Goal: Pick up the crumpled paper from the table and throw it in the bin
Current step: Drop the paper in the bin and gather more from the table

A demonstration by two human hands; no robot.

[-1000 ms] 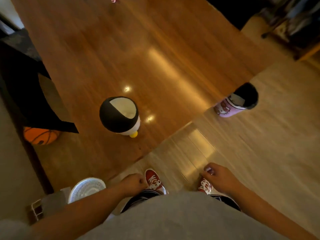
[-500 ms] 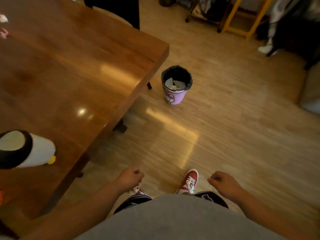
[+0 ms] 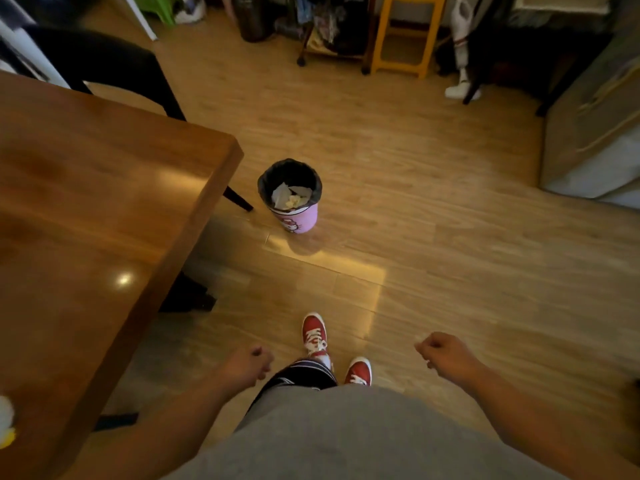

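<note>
Right grip (image 3: 446, 355): fingers curled tight into a fist, knuckles forward, forearm reaching out low in front of the body. A pale fleck shows at the inner edge of the fist, and I cannot tell whether that is the paper. Left grip (image 3: 247, 367): also fisted, thumb side up, nothing showing in it, forearm angled inward at about the same height as the right. Crumpled paper: not in open view. If it is carried, it is closed inside the right grip. Handling, as judged: very light, soft and springy, easily crushed further, not slippery and not fragile. A loose wrap of fingers round the whole wad holds it well, and it is likely to drift when released, so a drop from directly above the opening suits it better than a toss. Red shoes (image 3: 314, 332): between and just below the two grips, one stepped ahead of the other. Wooden floor (image 3: 450, 254): beneath both grips. Bin (image 3: 301, 220): pink wall, black liner, standing upright on the floor well ahead of the grips and nearer the left one, with pale crumpled sheets (image 3: 289, 197) already inside. Table (image 3: 104, 220): glossy brown wood, outside the left grip, its corner near the bin but apart from it. Yellow stool (image 3: 405, 36): far beyond the bin.
</note>
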